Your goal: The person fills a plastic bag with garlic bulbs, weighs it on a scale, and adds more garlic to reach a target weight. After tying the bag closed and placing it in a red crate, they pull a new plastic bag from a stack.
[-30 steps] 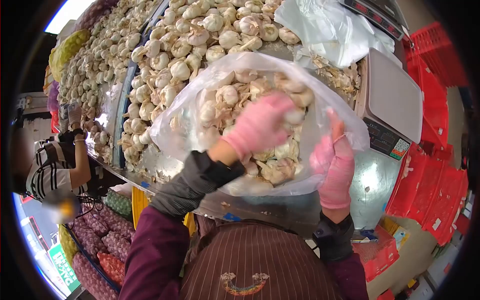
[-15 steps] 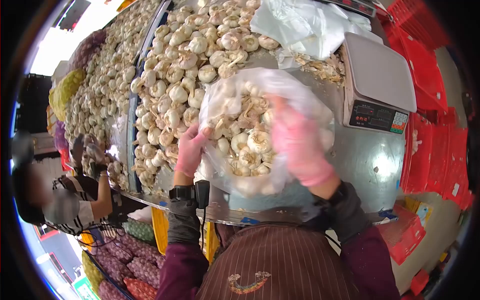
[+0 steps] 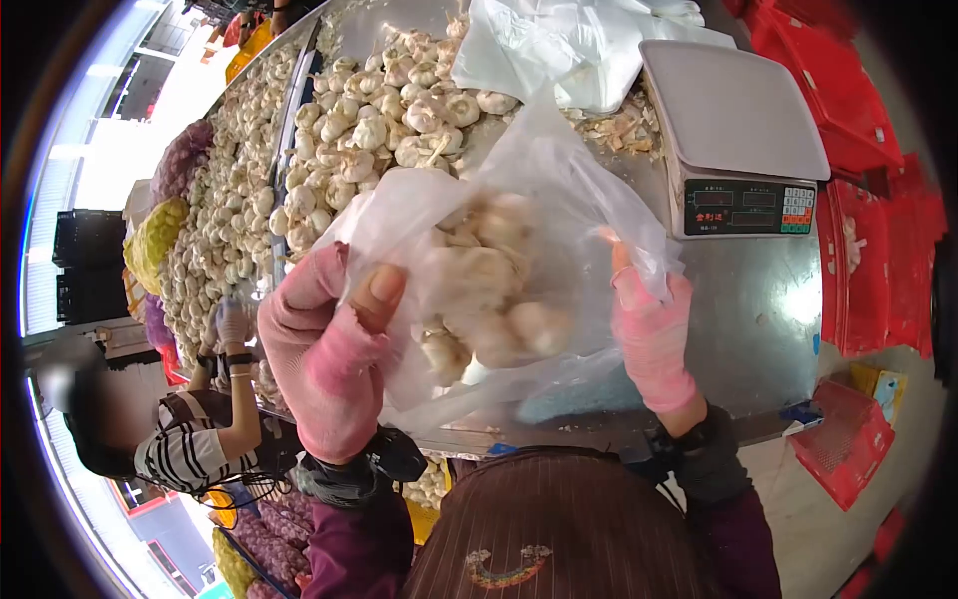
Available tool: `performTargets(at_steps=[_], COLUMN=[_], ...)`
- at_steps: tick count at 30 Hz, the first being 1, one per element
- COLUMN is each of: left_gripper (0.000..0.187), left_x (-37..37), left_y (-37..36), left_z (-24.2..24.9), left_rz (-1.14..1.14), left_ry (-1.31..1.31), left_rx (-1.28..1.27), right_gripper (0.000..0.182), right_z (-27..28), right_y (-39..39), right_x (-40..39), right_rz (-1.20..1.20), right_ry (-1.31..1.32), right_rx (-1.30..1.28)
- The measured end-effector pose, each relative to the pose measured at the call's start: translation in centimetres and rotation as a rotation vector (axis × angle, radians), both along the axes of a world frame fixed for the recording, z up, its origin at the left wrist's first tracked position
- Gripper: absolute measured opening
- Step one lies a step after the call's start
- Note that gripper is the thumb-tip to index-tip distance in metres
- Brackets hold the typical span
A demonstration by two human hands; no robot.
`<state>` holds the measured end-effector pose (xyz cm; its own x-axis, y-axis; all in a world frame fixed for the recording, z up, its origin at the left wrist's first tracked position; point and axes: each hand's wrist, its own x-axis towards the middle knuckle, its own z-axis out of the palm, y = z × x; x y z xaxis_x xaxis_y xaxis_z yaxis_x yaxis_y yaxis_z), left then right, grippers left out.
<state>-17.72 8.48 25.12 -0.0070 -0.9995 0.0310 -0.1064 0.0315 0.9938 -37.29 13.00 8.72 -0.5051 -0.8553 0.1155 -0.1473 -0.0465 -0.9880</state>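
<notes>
A thin, cloudy plastic bag (image 3: 569,170) is being held by both hands over the worktop (image 3: 758,339). At the bag's left side, the left hand (image 3: 329,369) is being held upright, with its back turned away from the bag. Its fingers are being curled inward and its bare-tipped thumb is being pressed close to them, the slack edge of the bag being pinched in the narrow gap. At the bag's right side, the right hand (image 3: 654,334) is being held with the wrist low; its fingers are being closed on gathered film, while one bare fingertip is being rested along the rim.

Pink knitted gloves are being worn on both hands, with dark, ribbed cuffs below. Inside the bag, round garlic bulbs (image 3: 484,280) with papery skins are being blurred and partly veiled by the film.

Beyond the bag and to its left, a heap of loose garlic (image 3: 369,130) is being carried by the smooth metal worktop. Beyond the bag, dry, flaky peelings (image 3: 624,125) and crumpled, shiny sheeting (image 3: 559,50) are being kept near the flat-topped scale (image 3: 733,105), which is being stood beyond the bag's right side.
</notes>
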Motion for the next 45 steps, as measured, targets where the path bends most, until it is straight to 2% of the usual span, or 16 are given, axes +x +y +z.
performTargets(at_steps=[6, 10, 14, 19, 24, 26, 27, 28, 29, 30, 31, 35, 37, 38, 41, 45], left_gripper=[0.016, 0.012, 0.035, 0.040, 0.025, 0.028, 0.032, 0.023, 0.024, 0.024, 0.027, 0.031, 0.050, 0.069, 0.085, 0.040], left_x=[7.4, 3.9, -10.1, -6.6, 3.8, 11.6, 12.5, 14.2, 10.3, 4.3, 2.3, -6.0, -4.6, -2.1, 5.4, 7.9], left_y=[-2.9, -2.4, -0.5, 0.3, -2.2, -3.7, -5.2, -6.5, -7.0, -8.2, -7.6, -3.0, -1.1, -0.3, 0.4, 1.4], left_z=[-4.8, -6.0, -12.2, -14.7, -13.0, -19.0, -19.8, -23.7, -20.8, -15.2, -19.6, -16.9, -12.9, -15.0, -16.2, -16.6], left_rz=[0.295, 0.118, -0.635, -0.772, -0.904, -0.700, -0.590, -0.382, -0.295, -0.380, -0.326, -0.609, -0.372, 0.180, 0.447, 0.365], left_ry=[-0.127, -1.305, -1.051, -0.910, -1.341, -0.921, -1.481, -1.114, -0.779, -1.030, -0.286, -0.606, -1.037, -1.222, -1.256, -0.388], left_rx=[0.292, -0.423, -0.334, -0.109, 0.055, 0.093, -0.058, -0.131, 0.118, 0.397, 0.155, -0.355, -0.609, -0.857, -0.042, 0.178], right_gripper=[0.019, 0.021, 0.024, 0.026, 0.021, 0.021, 0.021, 0.021, 0.020, 0.019, 0.019, 0.020, 0.021, 0.024, 0.028, 0.036], right_z=[-2.7, -4.9, -1.8, -3.7, -1.8, -2.4, -2.6, -2.5, -2.0, -1.5, -0.9, 0.1, -1.5, -4.1, -2.5, 6.2], right_y=[0.7, 0.9, -0.1, -0.4, -0.9, -0.7, -0.5, -0.4, -0.6, -0.9, -1.2, -2.1, -1.5, -0.4, 0.6, -2.3], right_x=[-4.1, -5.9, -4.7, -6.5, -7.3, -7.2, -7.1, -7.0, -6.8, -6.6, -6.1, -5.2, -6.6, -8.7, -9.6, -8.1], right_rz=[-0.058, -0.035, -0.090, -0.089, -0.146, -0.184, -0.218, -0.217, -0.166, -0.115, -0.110, -0.111, -0.136, -0.037, 0.021, 0.211], right_ry=[-0.158, -0.180, -0.284, -0.091, -0.557, -0.586, -0.610, -0.605, -0.606, -0.605, -0.598, -0.443, -0.405, -0.375, -0.686, -1.116], right_rx=[0.110, 0.092, 0.302, 0.234, 0.325, 0.339, 0.349, 0.359, 0.355, 0.350, 0.352, 0.406, 0.436, 0.401, 0.442, 0.331])
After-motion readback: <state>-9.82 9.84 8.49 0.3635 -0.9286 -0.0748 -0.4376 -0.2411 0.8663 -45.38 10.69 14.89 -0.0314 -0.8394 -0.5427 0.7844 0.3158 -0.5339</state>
